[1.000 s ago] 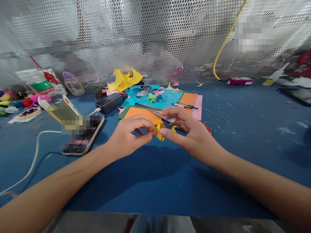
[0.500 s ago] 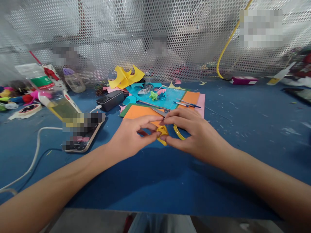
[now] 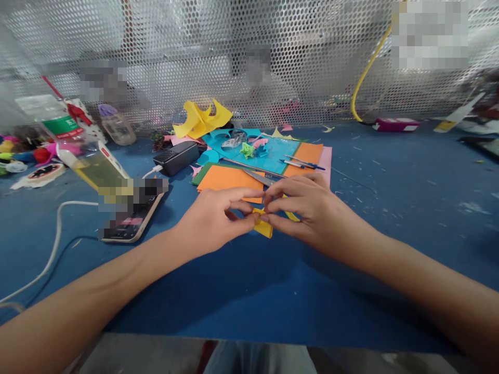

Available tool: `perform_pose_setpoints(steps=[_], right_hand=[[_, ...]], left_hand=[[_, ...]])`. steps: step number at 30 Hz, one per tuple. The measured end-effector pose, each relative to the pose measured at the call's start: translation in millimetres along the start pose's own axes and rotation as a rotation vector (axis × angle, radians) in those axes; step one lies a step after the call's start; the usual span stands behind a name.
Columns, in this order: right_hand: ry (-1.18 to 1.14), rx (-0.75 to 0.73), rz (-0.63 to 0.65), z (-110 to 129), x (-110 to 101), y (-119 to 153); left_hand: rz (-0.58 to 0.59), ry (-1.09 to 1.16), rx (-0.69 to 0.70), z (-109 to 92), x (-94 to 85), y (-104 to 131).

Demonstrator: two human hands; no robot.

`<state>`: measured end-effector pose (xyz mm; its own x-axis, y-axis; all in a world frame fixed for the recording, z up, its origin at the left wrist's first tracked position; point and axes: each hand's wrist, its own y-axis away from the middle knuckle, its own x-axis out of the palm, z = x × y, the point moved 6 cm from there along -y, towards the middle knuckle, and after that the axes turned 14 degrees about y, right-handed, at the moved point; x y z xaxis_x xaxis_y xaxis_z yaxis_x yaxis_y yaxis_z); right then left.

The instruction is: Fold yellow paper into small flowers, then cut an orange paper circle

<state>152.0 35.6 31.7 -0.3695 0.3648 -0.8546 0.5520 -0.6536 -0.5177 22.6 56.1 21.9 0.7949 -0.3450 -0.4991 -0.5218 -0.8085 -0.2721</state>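
A small folded piece of yellow paper (image 3: 264,227) is held over the blue table (image 3: 241,291) between both hands. My left hand (image 3: 218,215) pinches its left side between thumb and fingers. From the right, my right hand (image 3: 304,202) grips the top of the same piece with thumb and fingertips, which cover part of it. Scissors (image 3: 259,177) lie just beyond my fingers, one blade showing across the orange paper (image 3: 224,178). A yellow curved piece (image 3: 290,209), perhaps a scissor handle, shows partly behind my right hand.
Blue paper (image 3: 278,154), a pen (image 3: 302,164) and a green paper star (image 3: 247,150) lie behind my hands. Yellow paper offcuts (image 3: 200,119) rise at the back. On the left are a phone (image 3: 134,218), a bottle (image 3: 91,156), a black box (image 3: 177,157) and a white cable (image 3: 58,234).
The yellow paper has turned in my fingers and now shows a flatter folded face. My right fingertips have closed further over its top. The view has shifted slightly.
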Motion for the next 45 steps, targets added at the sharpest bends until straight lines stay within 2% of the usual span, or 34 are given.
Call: perform_pose_setpoints(steps=[13,20,26,33,42,45], right_hand=[[-0.026,0.028,0.034,-0.4,0.6,0.2],[-0.014,0.065,0.007,-3.4,-2.4,0.1],[-0.011,0.082,-0.009,-5.2,-2.6,0.3],[-0.016,0.044,-0.008,-4.5,-1.4,1.0],[-0.053,-0.011,0.030,2.3,-1.6,1.2],[-0.043,0.031,-0.006,1.0,-4.5,1.2]], left_hand=[[0.006,0.033,-0.109,-0.9,0.9,-2.1],[-0.023,0.048,-0.087,0.8,0.0,-1.0],[0.017,0.023,-0.072,-4.6,1.0,-2.0],[0.036,0.096,-0.063,-3.5,-0.7,-3.0],[0.068,0.017,-0.100,-0.4,-1.5,-4.0],[0.025,0.002,-0.051,-4.2,-3.2,-4.3]])
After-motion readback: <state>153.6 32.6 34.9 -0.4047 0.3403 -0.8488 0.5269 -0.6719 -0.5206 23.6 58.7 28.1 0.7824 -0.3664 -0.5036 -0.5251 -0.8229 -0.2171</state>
